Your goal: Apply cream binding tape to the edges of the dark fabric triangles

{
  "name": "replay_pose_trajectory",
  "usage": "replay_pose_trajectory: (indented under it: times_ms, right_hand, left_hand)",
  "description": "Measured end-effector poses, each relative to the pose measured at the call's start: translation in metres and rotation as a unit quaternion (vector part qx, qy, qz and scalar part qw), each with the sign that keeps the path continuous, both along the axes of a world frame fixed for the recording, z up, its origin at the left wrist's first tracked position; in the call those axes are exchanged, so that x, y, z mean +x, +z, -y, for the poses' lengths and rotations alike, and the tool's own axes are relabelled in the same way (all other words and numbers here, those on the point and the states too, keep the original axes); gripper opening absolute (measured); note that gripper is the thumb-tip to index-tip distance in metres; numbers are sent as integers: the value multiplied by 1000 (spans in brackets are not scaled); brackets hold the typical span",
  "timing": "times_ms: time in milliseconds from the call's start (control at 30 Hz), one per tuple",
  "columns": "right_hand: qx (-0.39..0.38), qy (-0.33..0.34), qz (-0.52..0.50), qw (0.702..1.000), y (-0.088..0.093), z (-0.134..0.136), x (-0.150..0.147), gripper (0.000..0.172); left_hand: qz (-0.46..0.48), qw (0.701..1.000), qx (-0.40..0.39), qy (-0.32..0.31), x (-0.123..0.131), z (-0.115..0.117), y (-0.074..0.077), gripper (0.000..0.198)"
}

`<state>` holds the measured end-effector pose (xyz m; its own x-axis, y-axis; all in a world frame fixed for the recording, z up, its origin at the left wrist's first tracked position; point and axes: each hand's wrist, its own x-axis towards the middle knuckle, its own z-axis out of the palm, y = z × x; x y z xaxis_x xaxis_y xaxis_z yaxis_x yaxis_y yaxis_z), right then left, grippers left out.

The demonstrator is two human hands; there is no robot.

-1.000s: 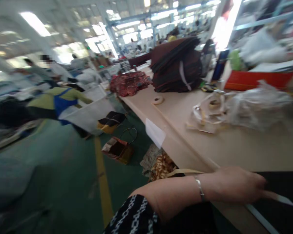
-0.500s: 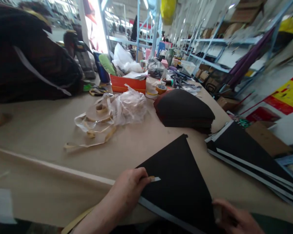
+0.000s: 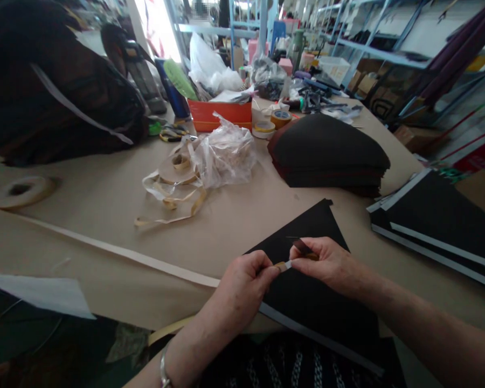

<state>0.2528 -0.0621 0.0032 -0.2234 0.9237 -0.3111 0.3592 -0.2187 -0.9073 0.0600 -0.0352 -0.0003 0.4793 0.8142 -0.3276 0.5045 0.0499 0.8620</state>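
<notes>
My left hand (image 3: pixel 248 283) is closed in a pinch on a short end of pale tape (image 3: pixel 283 267) above a black triangular panel (image 3: pixel 327 302). My right hand (image 3: pixel 327 264) meets it there, thumb and finger closed at the tape's white tip. A small dark piece with a thin point (image 3: pixel 301 247) sticks out of the right fingers; its kind is unclear. The panel lies flat on the table with a grey strip (image 3: pixel 307 331) along its near edge. From a tape roll (image 3: pixel 24 191) on the left, a long pale strip (image 3: pixel 117 253) runs toward my left hand.
A stack of dark curved panels (image 3: pixel 327 151) lies ahead, and black panels with grey strips (image 3: pixel 436 231) lie to the right. Beyond are a plastic bag (image 3: pixel 226 153), another tape roll (image 3: pixel 178 167), an orange box (image 3: pixel 220 114) and a large dark bundle (image 3: pixel 60 91).
My right hand has moved from the panel's right edge up and left to the tape end at my left hand. The camera view has shifted.
</notes>
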Motion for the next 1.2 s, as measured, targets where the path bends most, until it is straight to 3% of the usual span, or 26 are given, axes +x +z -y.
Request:
replay_pose_trajectory:
  times_ms: [200, 400, 533, 967, 1200]
  right_hand:
    - [22, -22, 21, 999, -13, -17, 18, 14]
    - [-2, -212, 139, 967, -35, -69, 106, 10]
    - [-29, -240, 156, 958, -50, -94, 138, 13]
    - [-90, -202, 219, 950, -46, -115, 143, 12]
    - [-37, -191, 317, 928, -54, -116, 143, 9]
  left_hand:
    - [-64, 998, 12, -10, -5, -10, 0, 23]
    - [-117, 992, 44, -22, -28, -28, -12, 29]
    - [-132, 991, 18, -30, -41, -33, -22, 34]
    - [-128, 989, -7, -76, -48, -41, -40, 42]
    - [-155, 985, 4, -78, -46, -41, -39, 43]
